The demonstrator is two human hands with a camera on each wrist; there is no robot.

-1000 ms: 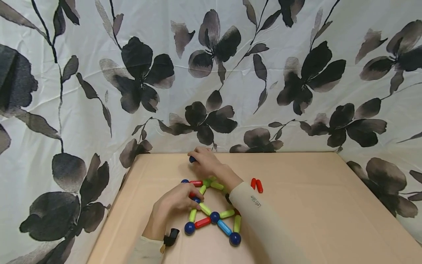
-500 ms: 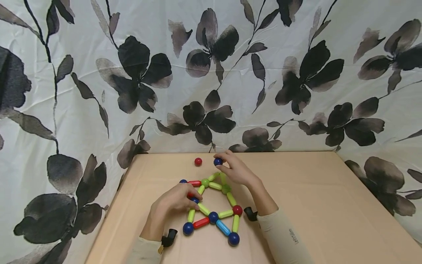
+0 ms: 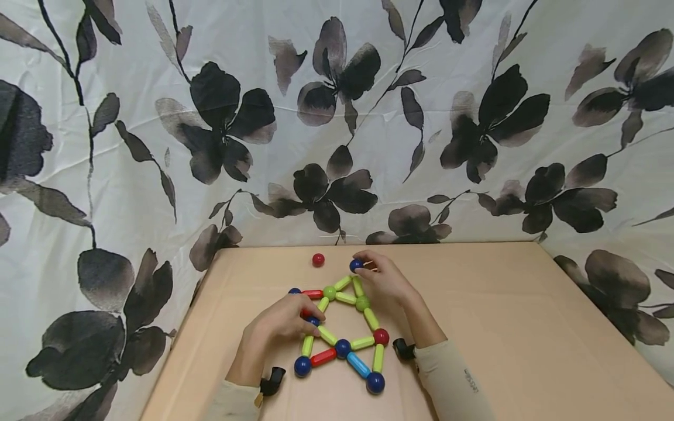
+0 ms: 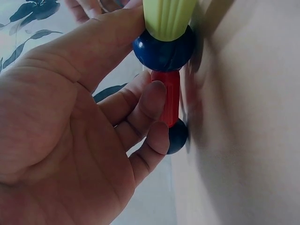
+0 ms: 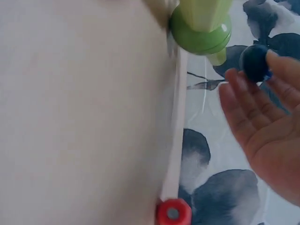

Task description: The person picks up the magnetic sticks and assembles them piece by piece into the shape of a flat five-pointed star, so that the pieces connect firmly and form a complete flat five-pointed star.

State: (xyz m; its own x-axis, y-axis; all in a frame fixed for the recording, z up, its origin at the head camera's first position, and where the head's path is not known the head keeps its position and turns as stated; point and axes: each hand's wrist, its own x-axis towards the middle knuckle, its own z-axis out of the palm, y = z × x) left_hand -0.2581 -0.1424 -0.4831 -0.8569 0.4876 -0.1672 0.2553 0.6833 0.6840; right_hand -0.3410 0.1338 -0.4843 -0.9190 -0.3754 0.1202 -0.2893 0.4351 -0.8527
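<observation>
A flat frame of magnetic rods and balls lies on the table, with yellow-green rods, red rods and a light-blue rod joined by blue, green and red balls. My left hand grips its left side; in the left wrist view the fingers curl against a red rod and the thumb lies by a blue ball. My right hand pinches a loose blue ball between thumb and fingers, at the far tip where two yellow-green rods converge. Whether that ball touches the rods I cannot tell.
A loose red ball lies near the table's back edge. In the right wrist view a red rod shows its metal end. A floral cloth hangs behind the table.
My right hand has picked up the blue ball from the back, moving it right and then down to the frame's far tip. The red ball came into view. My left hand stayed put.
</observation>
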